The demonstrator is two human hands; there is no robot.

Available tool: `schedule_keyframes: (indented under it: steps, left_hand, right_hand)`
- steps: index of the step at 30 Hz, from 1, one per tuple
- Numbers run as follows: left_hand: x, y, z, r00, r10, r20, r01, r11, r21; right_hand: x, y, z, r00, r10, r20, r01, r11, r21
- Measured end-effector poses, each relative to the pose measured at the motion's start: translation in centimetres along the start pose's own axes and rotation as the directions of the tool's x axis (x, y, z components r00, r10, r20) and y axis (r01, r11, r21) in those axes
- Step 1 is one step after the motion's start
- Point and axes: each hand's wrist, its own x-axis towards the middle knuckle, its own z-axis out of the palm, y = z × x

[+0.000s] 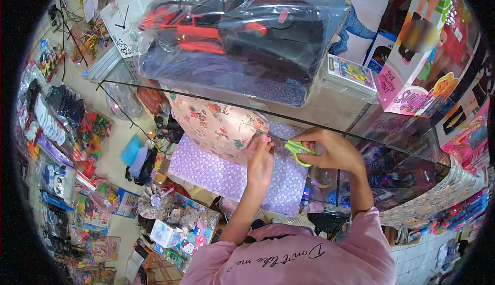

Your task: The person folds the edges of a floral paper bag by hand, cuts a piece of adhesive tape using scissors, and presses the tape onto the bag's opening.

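My right hand (330, 150) is closed round the lime-green handles of a pair of scissors (296, 152). The blades point left toward my left hand (262, 160), whose thumb and fingers are pinched together at the right edge of a pale pink floral sheet (214, 125). The fingers cover the exact spot of the pinch, and the blade tips are hard to make out there. Behind and below both hands lies a purple sheet with small white flowers (201, 165).
A glass shelf edge (206, 101) runs just above my hands. On the glass stand a plastic-wrapped red and black toy car (206, 30), a stack of cards (353, 73) and a pink doll box (412, 89). Packaged goods (64, 104) hang at the left.
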Motion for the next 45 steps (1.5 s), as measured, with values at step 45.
schedule_keyframes:
  steps: [45]
  left_hand:
    - [-4.9,-6.5,-10.0,0.884,-0.015,0.467,-0.451,-0.288,0.845]
  right_hand:
    - [-3.5,12.1,15.9,0.93,0.25,-0.27,-0.278,0.958,-0.069]
